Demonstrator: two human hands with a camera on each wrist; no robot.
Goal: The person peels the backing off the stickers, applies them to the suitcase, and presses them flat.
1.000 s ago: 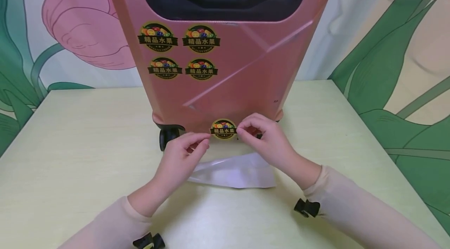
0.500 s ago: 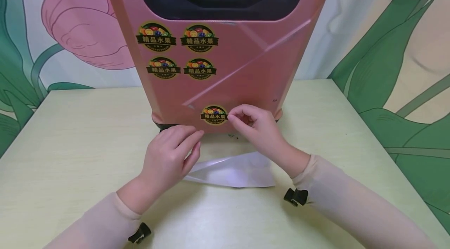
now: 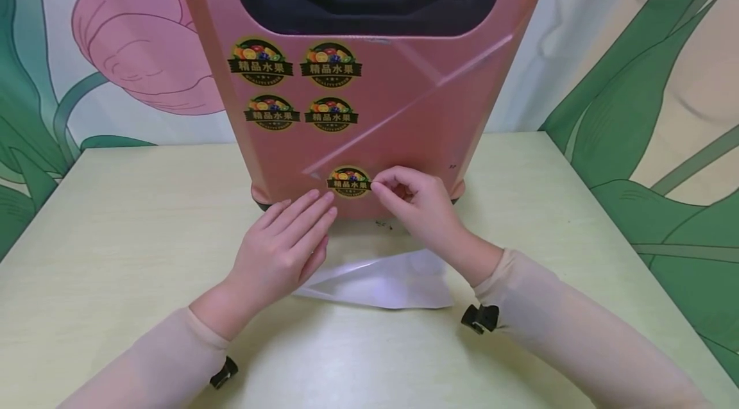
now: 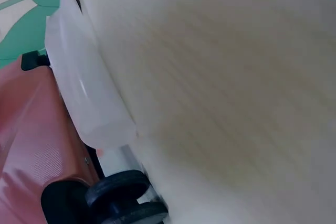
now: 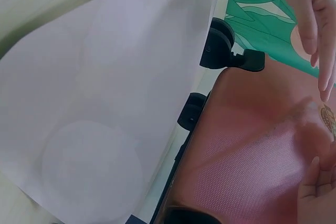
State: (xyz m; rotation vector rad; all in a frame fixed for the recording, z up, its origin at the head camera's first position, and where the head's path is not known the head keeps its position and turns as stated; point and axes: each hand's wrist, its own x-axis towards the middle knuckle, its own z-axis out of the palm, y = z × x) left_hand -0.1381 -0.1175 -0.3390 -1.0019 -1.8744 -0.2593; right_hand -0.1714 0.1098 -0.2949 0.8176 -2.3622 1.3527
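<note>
A round fruit sticker (image 3: pixel 349 182) with a dark banner lies against the lower front of a pink suitcase (image 3: pixel 404 120). My right hand (image 3: pixel 421 204) pinches the sticker's right edge between thumb and forefinger. To the left of the sticker is my left hand (image 3: pixel 283 249), its fingers extended and the fingertips right by the sticker's lower left edge. In the right wrist view the left hand (image 5: pixel 310 24) comes in from the top and the right hand (image 5: pixel 315 187) from the lower right, on either side of the sticker (image 5: pixel 328 119). Neither hand shows in the left wrist view.
Several matching stickers (image 3: pixel 261 61) sit in two rows on the suitcase's upper left. A white backing sheet (image 3: pixel 387 281) lies on the pale table (image 3: pixel 115 236) in front. Black wheels (image 4: pixel 118 187) show under the suitcase. A painted wall (image 3: pixel 144 43) stands behind.
The sticker has moved up and left onto the suitcase with the right hand. The left hand has let go of its left edge, dropped back, then straightened its fingers near it.
</note>
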